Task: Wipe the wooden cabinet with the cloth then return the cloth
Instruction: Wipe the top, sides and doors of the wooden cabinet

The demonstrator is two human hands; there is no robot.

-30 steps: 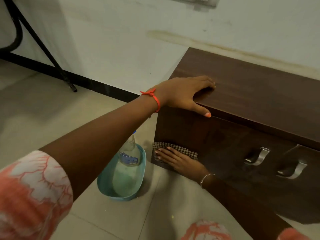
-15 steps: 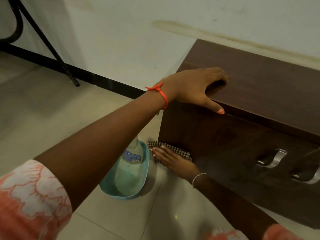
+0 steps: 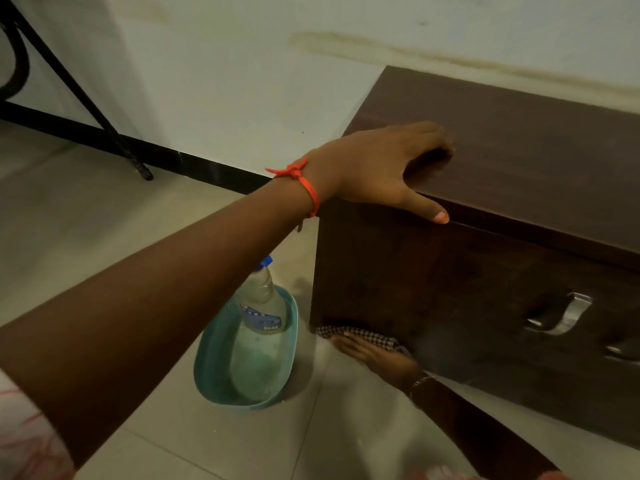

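Observation:
The dark wooden cabinet stands against the wall on the right. My left hand, with an orange band at the wrist, rests flat on the cabinet's top left corner, thumb over the front edge. My right hand presses a checked cloth against the bottom left corner of the cabinet's front, near the floor. The hand covers part of the cloth and is blurred.
A teal basin sits on the tiled floor just left of the cabinet, with a clear spray bottle lying in it. Metal handles stick out of the cabinet front. A black stand leg meets the floor at far left.
My right hand has slid the cloth along the bottom edge of the cabinet front, near its left corner. The left hand has stayed on the top corner. The view has shifted.

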